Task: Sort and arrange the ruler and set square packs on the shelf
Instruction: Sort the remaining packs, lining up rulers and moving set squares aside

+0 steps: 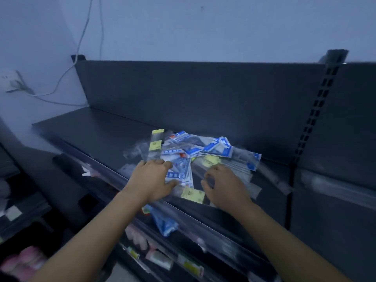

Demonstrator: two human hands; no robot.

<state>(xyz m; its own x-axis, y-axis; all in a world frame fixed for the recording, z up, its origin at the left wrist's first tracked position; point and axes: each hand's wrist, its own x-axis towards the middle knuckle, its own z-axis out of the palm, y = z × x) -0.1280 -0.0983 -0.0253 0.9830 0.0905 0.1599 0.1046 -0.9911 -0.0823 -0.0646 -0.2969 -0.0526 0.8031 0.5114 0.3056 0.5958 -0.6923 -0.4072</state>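
Clutter of packs (205, 151) covers the shelf (91, 135), so the left hand (151, 178) grips a blue-white bundle (180, 176) while the right hand (222, 187) apparently pinches clear sleeves (240, 167), separating kinds.

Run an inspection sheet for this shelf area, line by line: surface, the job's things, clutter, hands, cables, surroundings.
Surface: dark metal shelf with a back panel.
Job's things: ruler and set square packs in one mixed, overlapping pile, some blue-printed, some clear with yellow labels.
Clutter: a blue pack lower down, beneath the shelf's front edge.
Hands: left hand and right hand on the pile, fingers curled; grip too blurred to judge.
Cables: two cables down the wall, one reaching a wall socket.
Surroundings: slotted upright at right; pink goods lower left.
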